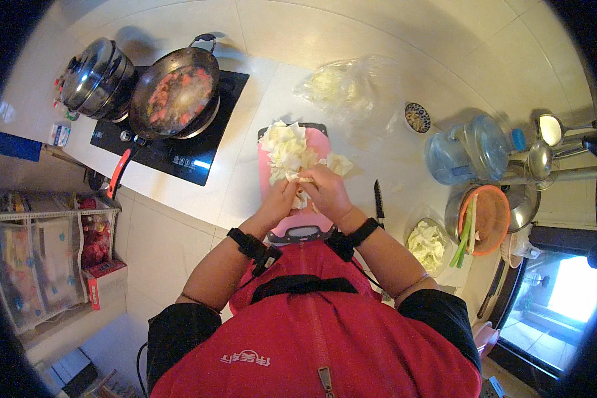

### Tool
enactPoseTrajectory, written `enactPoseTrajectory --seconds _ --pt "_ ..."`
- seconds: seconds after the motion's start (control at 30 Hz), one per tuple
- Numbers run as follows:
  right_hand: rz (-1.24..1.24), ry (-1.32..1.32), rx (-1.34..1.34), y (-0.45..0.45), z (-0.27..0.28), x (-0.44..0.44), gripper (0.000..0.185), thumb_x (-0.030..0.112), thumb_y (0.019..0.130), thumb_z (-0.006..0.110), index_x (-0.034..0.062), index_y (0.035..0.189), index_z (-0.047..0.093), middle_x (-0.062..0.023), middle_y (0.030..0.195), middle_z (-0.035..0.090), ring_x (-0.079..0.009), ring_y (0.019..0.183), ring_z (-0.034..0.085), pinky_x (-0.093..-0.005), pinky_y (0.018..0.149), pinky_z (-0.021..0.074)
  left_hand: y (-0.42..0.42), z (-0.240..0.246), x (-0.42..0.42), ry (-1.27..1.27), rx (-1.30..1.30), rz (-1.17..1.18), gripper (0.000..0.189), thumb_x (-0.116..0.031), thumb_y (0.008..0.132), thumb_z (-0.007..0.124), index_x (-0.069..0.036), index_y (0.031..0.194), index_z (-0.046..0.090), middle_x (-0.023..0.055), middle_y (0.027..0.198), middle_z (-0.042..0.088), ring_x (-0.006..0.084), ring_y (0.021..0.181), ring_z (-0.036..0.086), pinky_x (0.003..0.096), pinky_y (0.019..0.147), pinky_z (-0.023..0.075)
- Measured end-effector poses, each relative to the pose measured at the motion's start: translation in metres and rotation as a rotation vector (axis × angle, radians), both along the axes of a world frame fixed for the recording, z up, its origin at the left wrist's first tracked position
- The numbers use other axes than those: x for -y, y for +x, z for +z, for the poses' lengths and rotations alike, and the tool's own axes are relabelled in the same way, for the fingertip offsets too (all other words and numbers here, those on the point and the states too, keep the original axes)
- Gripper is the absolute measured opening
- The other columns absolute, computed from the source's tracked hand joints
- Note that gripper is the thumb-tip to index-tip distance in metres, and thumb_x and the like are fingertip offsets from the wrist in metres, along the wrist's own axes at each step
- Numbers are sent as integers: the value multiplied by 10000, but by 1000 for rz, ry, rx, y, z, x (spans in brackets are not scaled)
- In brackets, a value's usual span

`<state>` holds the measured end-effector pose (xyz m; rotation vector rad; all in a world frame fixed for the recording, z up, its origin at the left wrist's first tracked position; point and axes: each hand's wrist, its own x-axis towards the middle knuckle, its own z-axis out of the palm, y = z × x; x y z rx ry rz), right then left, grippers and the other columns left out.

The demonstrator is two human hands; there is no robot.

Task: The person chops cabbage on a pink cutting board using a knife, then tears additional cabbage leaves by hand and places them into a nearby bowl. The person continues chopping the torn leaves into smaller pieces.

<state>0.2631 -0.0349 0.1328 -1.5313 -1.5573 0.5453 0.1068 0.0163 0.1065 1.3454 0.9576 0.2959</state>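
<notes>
My left hand (279,200) and my right hand (328,193) meet over the pink cutting board (320,144), fingers pinched on one pale cabbage leaf (299,199). Fingers partly cover that leaf. Just beyond, a heap of pale leaf pieces (286,149) lies on the board's far half. One loose leaf piece (340,163) rests at the board's right edge, beside my right hand. A knife (378,199) with a dark blade lies on the counter to the right of the board, apart from both hands.
Left, a wok (179,94) of bubbling reddish food sits on an induction cooktop (199,159), its red handle (119,171) overhanging the counter; a lidded pot (102,79) stands alongside. Right are a bowl of leaves (428,246), a water jug (470,149) and an orange basin (495,219). Behind lies a plastic bag (358,89).
</notes>
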Motion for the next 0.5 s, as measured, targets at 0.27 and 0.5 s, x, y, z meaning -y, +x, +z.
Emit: enactPoseTrajectory --seconds 0.27,0.5 --pt "-149 58 -4 -14 -9 18 91 96 828 664 47 902 645 -113 815 641 -276 713 633 -372 617 509 3 -12 -1 -1011 591 126 199 -287 976 479 -102 945 546 26 689 500 155 534 474 266 483 390" --pt "-488 -340 -1154 32 4 43 145 108 918 647 42 1044 617 -29 837 625 -120 642 568 -241 554 470 -11 10 -41 -597 406 181 305 -388 985 482 -94 921 534 21 592 467 127 472 427 238 447 305"
